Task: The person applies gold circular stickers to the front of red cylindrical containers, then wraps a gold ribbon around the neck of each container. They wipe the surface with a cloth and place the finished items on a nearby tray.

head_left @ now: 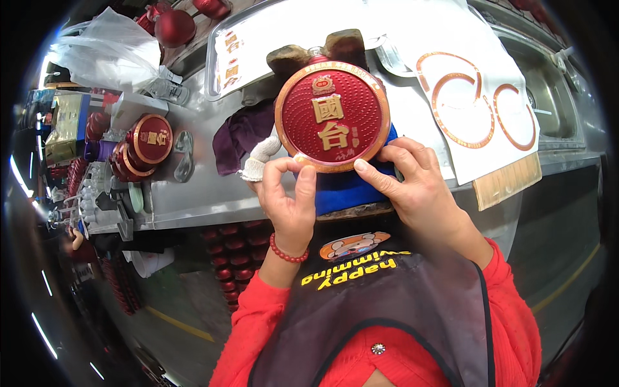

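Observation:
A round, flat red bottle [309, 122] with raised gold lettering and an orange-gold ring band [282, 113] around its face lies in front of me, its neck pointing away. My left hand [287, 193] is closed at the lower left rim, thumb and index fingertip pressed on the band. White knitted covers [261, 155] sit on its other fingers. My right hand [419, 187] grips the lower right side, thumb on the band; its fingers curl along the edge. Under the bottle is a blue cloth [351, 193] over a support. Two dark padded blocks [345, 46] flank the neck.
A white sheet with orange ring stickers [467, 116] lies at right, beside a sink [548, 97]. A metal tray [211, 64] holds sheets of gold lettering. At left are a purple cloth [232, 138], another red bottle [148, 142] and a clear plastic bag [106, 51].

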The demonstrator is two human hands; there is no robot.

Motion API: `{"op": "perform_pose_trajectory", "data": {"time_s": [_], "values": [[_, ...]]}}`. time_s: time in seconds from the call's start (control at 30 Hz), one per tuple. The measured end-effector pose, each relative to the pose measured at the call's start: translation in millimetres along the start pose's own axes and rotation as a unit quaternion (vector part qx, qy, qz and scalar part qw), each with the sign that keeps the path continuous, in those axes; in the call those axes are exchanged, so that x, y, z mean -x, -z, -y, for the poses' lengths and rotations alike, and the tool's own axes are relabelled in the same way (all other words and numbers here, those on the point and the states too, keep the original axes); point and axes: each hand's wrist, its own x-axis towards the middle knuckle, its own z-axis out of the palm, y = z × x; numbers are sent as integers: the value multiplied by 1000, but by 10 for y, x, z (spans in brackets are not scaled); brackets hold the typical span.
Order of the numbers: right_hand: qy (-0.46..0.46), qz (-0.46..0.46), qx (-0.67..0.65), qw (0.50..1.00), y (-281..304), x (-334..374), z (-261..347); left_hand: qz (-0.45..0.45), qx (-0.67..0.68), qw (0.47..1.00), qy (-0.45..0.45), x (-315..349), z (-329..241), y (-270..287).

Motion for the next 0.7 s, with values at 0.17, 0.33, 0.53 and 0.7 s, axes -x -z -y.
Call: {"op": "perform_pose_trajectory", "data": {"time_s": [0.17, 0.33, 0.53, 0.7], "values": [[28, -17, 35, 999, -41, -2, -51, -11, 22, 1000, -10, -8, 12, -44], [15, -23, 0, 1000, -94, -3, -104, 4, 99, 992, 73, 31, 105, -52], [-114, -47, -120, 985, -66, -106, -137, 49, 10, 998, -22, 8, 182, -139], [-143, -57, -131, 979, -183, -243, -206, 64, 31, 997, 5, -22, 165, -204]]}}
